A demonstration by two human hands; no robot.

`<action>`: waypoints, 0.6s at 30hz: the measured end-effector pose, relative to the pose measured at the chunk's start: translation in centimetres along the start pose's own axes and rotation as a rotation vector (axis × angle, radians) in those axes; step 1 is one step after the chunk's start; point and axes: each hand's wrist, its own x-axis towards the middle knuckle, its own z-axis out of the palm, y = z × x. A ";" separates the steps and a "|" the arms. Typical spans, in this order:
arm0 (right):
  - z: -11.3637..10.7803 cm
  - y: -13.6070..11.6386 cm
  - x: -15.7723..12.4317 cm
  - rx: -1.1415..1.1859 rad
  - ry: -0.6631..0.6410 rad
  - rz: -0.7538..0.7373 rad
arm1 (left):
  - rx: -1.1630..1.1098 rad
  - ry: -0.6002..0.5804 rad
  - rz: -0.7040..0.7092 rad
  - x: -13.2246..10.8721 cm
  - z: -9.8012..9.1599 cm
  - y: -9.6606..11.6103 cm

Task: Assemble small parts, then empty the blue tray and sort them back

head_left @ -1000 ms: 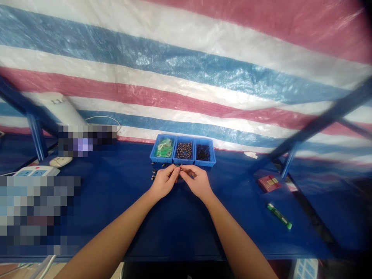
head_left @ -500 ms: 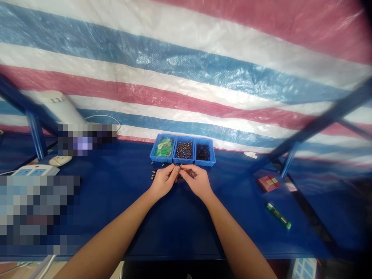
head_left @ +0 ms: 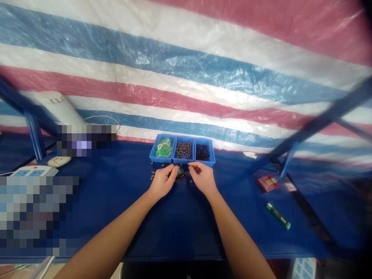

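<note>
My left hand (head_left: 163, 181) is closed in a pinch, with a small green piece (head_left: 180, 169) at its fingertips. The exact kind of that piece is too small to tell. Just to the right, my right hand (head_left: 203, 176) has thumb and forefinger drawn together, apart from the left; whatever they hold is too small to make out. Small dark metal parts (head_left: 182, 176) lie on the blue table under and between the hands. Behind them stand three joined blue bins: the left bin (head_left: 161, 159) with green pieces, the middle bin (head_left: 183, 160) with metal fittings, the right bin (head_left: 205, 162) with black screw-like parts.
A red box (head_left: 267, 183) and a green tube-like item (head_left: 278, 216) lie on the table (head_left: 174, 232) at the right. On the left are a white power strip (head_left: 35, 170) and a white mouse-like object (head_left: 59, 161). Blue metal struts (head_left: 316, 120) flank a striped sheet.
My right hand has moved a little right, away from the left hand and the green piece. My left hand has stayed in place, and the green piece shows more clearly.
</note>
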 end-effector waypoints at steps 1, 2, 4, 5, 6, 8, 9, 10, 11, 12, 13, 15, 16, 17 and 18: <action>-0.4 0.2 0.1 -0.107 -0.027 0.001 | 0.009 -0.003 0.000 0.0 0.0 0.0; -0.8 0.4 0.1 -0.191 -0.080 0.015 | 0.017 -0.006 0.001 0.0 0.0 0.1; -1.5 0.8 0.1 -0.309 -0.203 0.078 | 0.025 -0.010 0.006 0.0 0.0 0.1; -1.8 0.9 0.1 -0.346 -0.254 0.103 | 0.027 -0.012 0.009 0.0 0.0 0.1; -2.0 1.0 0.0 -0.370 -0.294 0.119 | 0.029 -0.014 0.012 0.0 0.0 0.1; -2.1 1.2 0.0 -0.376 -0.339 0.118 | 0.036 -0.017 0.017 0.0 0.0 0.1; -2.0 1.2 0.0 -0.352 -0.350 0.111 | 0.040 -0.018 0.019 0.0 0.0 0.0; -1.8 1.1 -0.1 -0.307 -0.351 0.104 | 0.044 -0.019 0.021 0.0 0.0 0.0; -1.6 1.0 -0.1 -0.240 -0.342 0.099 | 0.048 -0.022 0.022 -0.1 0.0 0.0; -1.3 0.9 0.0 -0.147 -0.322 0.095 | 0.049 -0.024 0.023 -0.1 0.0 0.0; -1.0 0.7 0.0 -0.034 -0.295 0.095 | 0.048 -0.027 0.023 -0.1 0.0 0.0; -0.3 0.3 0.0 0.230 -0.220 0.104 | 0.032 -0.036 0.021 -0.1 0.0 0.0; 0.0 0.1 0.0 0.361 -0.186 0.112 | 0.017 -0.044 0.018 -0.1 0.1 -0.1; 0.4 -0.1 0.0 0.471 -0.159 0.119 | 0.001 -0.053 0.015 -0.1 0.1 -0.1; 0.6 -0.3 -0.1 0.551 -0.144 0.121 | -0.015 -0.060 0.013 0.0 0.2 -0.1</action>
